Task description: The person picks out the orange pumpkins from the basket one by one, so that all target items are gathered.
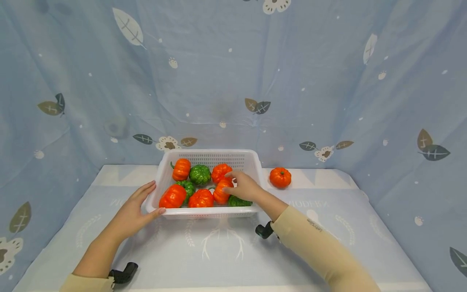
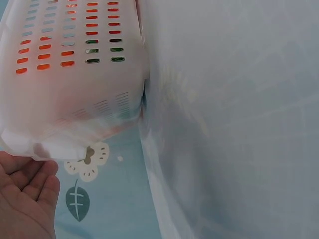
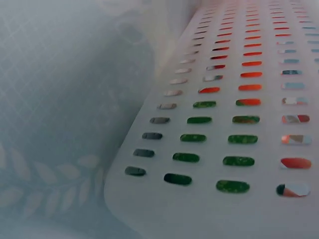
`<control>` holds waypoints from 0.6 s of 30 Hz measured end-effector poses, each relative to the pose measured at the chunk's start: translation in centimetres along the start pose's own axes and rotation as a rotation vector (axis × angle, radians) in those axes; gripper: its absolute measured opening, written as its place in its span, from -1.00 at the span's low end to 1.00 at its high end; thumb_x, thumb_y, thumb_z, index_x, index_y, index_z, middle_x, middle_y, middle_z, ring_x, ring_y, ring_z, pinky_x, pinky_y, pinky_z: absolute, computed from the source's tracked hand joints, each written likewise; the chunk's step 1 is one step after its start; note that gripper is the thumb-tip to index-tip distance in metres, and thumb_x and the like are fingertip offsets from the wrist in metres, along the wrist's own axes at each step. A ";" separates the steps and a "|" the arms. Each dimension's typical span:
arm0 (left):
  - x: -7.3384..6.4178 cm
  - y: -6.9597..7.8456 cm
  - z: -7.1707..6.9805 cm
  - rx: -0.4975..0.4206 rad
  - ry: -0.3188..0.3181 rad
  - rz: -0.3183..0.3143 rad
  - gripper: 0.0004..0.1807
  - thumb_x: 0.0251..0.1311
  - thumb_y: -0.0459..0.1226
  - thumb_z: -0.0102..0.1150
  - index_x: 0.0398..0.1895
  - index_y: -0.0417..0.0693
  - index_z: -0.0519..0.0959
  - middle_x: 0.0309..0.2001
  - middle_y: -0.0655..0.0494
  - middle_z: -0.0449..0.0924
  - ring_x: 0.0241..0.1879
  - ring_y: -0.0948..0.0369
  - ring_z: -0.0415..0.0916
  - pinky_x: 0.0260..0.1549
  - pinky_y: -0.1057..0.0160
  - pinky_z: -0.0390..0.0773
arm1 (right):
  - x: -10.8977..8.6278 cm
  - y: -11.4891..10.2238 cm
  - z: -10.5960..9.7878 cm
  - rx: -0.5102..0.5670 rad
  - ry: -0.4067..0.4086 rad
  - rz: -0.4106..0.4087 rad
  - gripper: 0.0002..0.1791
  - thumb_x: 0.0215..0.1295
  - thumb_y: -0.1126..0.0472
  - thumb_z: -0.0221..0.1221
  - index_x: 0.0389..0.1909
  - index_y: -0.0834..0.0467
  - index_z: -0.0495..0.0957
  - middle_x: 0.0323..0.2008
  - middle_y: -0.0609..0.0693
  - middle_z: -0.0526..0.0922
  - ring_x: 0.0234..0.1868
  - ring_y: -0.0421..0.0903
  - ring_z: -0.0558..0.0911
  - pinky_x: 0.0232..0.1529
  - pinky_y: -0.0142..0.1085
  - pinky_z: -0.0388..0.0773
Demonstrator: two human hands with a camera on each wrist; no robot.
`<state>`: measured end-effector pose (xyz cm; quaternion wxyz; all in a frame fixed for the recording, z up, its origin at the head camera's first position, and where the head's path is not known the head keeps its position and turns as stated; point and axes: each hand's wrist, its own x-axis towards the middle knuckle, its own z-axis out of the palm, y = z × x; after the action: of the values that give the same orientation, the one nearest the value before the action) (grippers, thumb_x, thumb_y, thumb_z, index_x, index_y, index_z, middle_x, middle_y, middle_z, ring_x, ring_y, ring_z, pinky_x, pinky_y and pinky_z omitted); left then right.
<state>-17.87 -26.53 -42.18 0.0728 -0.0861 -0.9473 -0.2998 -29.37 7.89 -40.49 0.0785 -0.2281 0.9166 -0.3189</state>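
Note:
A white plastic basket [image 1: 211, 211] holds several small orange pumpkins and green ones. My left hand [image 1: 135, 213] touches its left end, fingers fairly straight along the side and thumb at the front rim; the left wrist view shows those fingertips [image 2: 49, 169] by the rim. Reaching over the basket's right side, my right hand [image 1: 246, 187] pinches an orange pumpkin [image 1: 221, 192] between thumb and fingers. Another orange pumpkin [image 1: 220, 172] lies just behind it, and a dark green one [image 1: 238, 201] sits in the front right corner. The right wrist view shows only the slotted basket wall [image 3: 199, 219].
One orange pumpkin [image 1: 280, 177] stands on the table right of the basket. Patterned blue cloth [image 1: 219, 81] hangs behind and at both sides of the cloth-covered table [image 1: 219, 263]. Black camera mounts [image 1: 125, 273] sit at both wrists.

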 end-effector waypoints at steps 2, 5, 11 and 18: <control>0.0 0.0 0.0 0.001 0.000 -0.001 0.06 0.17 0.21 0.29 0.54 -0.22 0.13 0.52 -0.22 0.08 0.39 -0.35 0.14 0.11 -0.51 0.28 | 0.3 0.0 0.0 -0.033 -0.022 0.000 -0.34 0.29 0.01 0.34 0.33 0.21 0.44 0.25 0.12 0.52 0.16 0.09 0.55 0.16 -0.09 0.55; 0.1 -0.1 0.1 0.004 0.003 -0.001 0.06 0.17 0.21 0.29 0.54 -0.22 0.13 0.52 -0.22 0.08 0.39 -0.35 0.15 0.10 -0.51 0.29 | 0.8 0.0 -0.2 -0.058 -0.048 0.003 -0.32 0.27 -0.01 0.35 0.33 0.22 0.44 0.25 0.11 0.54 0.13 0.06 0.56 0.16 -0.10 0.54; 0.1 0.0 0.0 0.008 0.005 0.000 0.06 0.17 0.21 0.30 0.54 -0.22 0.13 0.52 -0.22 0.08 0.39 -0.34 0.15 0.11 -0.51 0.28 | 1.5 0.2 0.1 -0.024 -0.077 0.023 -0.30 0.23 -0.05 0.38 0.30 0.21 0.46 0.15 0.08 0.60 0.07 0.02 0.58 0.12 -0.11 0.56; 0.2 -0.1 0.1 0.011 0.004 -0.008 0.07 0.16 0.22 0.29 0.54 -0.22 0.13 0.52 -0.22 0.07 0.39 -0.34 0.14 0.11 -0.51 0.27 | 1.7 0.4 0.5 -0.002 -0.065 0.049 -0.31 0.16 -0.10 0.43 0.23 0.15 0.52 0.04 0.02 0.64 0.00 -0.03 0.57 0.05 -0.15 0.57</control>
<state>-18.05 -26.49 -42.29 0.0740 -0.0814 -0.9492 -0.2949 -30.92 7.09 -41.17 0.1159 -0.2156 0.9192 -0.3085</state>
